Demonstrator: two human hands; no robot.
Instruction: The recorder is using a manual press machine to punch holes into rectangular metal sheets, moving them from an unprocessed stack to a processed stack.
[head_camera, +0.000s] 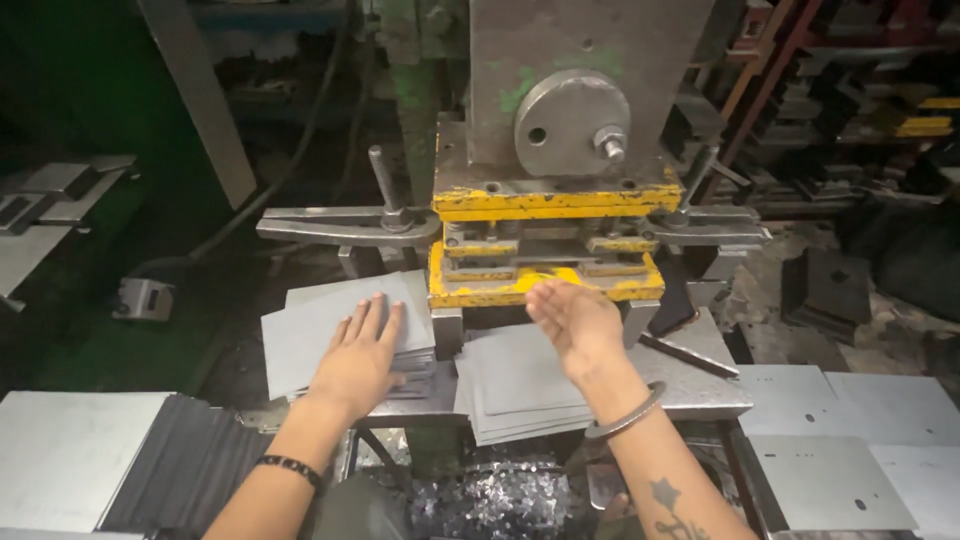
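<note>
1. Resting flat on the press table (700, 385) to the left of the die, a stack of grey metal sheets (320, 335) is pressed from above by the left hand (358, 360). The hand is laid open, fingers spread, and nothing is gripped.
2. A second fanned stack of sheets (515, 385) is seen just right of the first, in front of the yellow die (545, 285). Above its far edge the right hand (575, 320) is held open, palm turned inward, fingers pointing towards the die mouth; nothing is grasped, and contact with the top sheet cannot be judged.
3. A hazard can be judged here: the right fingertips are very near the gap under the ram (590, 90), so a stroke of the press would be enough to crush them.
4. Cuts from the thin sheet edges could be caused by a sliding bare palm, and the loosely fanned stack could be pushed off the table edge.
5. The left stack is laid with its long axis running left to right, slightly skewed, its right end pointing to the die. The front stack is turned a little more, one corner towards the person.
6. Further out, punched plates (830, 480) are laid at the right, and scrap slugs (490, 505) lie below the table.
</note>
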